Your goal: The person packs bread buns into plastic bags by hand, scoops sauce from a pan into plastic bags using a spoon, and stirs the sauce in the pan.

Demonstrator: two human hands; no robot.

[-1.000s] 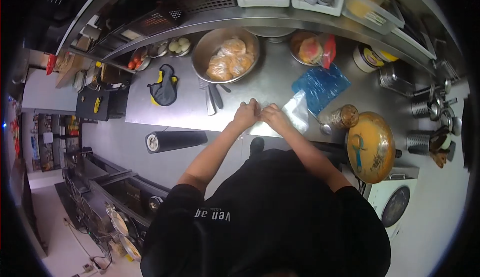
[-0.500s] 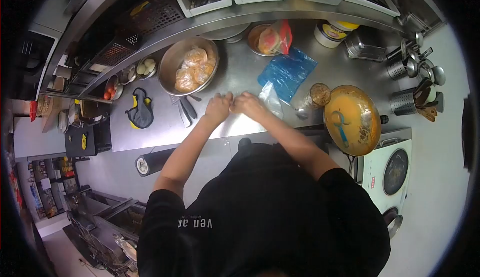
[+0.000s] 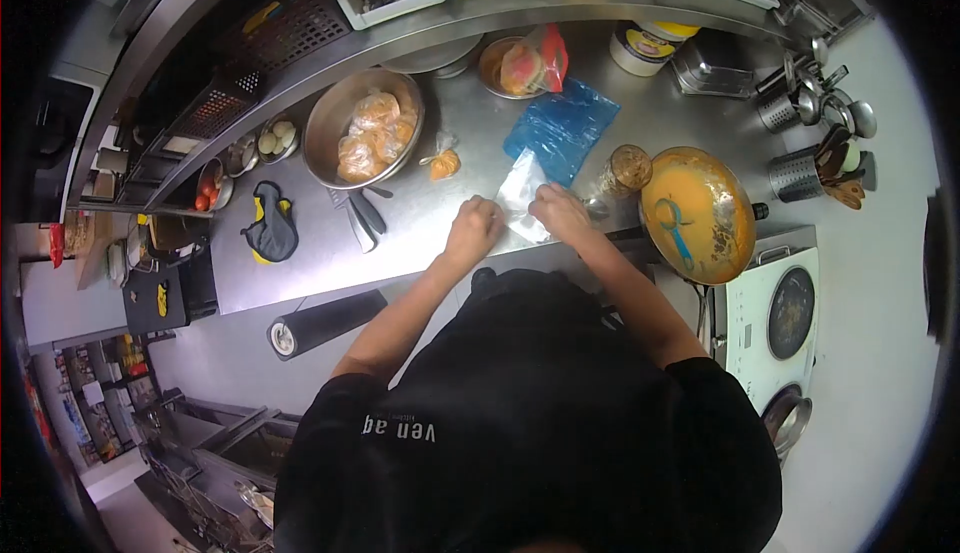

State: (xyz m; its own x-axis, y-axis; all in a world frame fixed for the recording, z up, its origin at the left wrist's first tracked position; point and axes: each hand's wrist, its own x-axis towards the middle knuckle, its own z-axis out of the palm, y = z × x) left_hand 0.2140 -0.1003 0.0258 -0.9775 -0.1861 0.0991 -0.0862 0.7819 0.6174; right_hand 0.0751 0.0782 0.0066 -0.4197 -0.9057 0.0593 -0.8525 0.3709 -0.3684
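Note:
My left hand (image 3: 476,229) is closed, its curled fingertips at the left edge of a clear plastic bag (image 3: 521,191) on the steel counter. From the other side my right hand (image 3: 561,213) pinches the same bag near its lower right part. Beyond my left hand lies a small knotted bag of orange filling (image 3: 444,163). A large metal bowl (image 3: 312,143) to its left holds several such filled bags. Behind the clear bag is a crumpled blue plastic bag (image 3: 565,131).
Right of my hands stand a jar (image 3: 630,167) and a wide pan of orange sauce (image 3: 712,178) with a blue-handled tool in it. Knives (image 3: 368,213) and a grey-yellow mitt (image 3: 270,225) lie on the left. An overhead shelf (image 3: 450,15) spans the back.
My hands, earlier close together left of the clear bag, have moved right and apart to it. The small knotted bag now lies beside the bowl, where none showed before. The view has shifted slightly.

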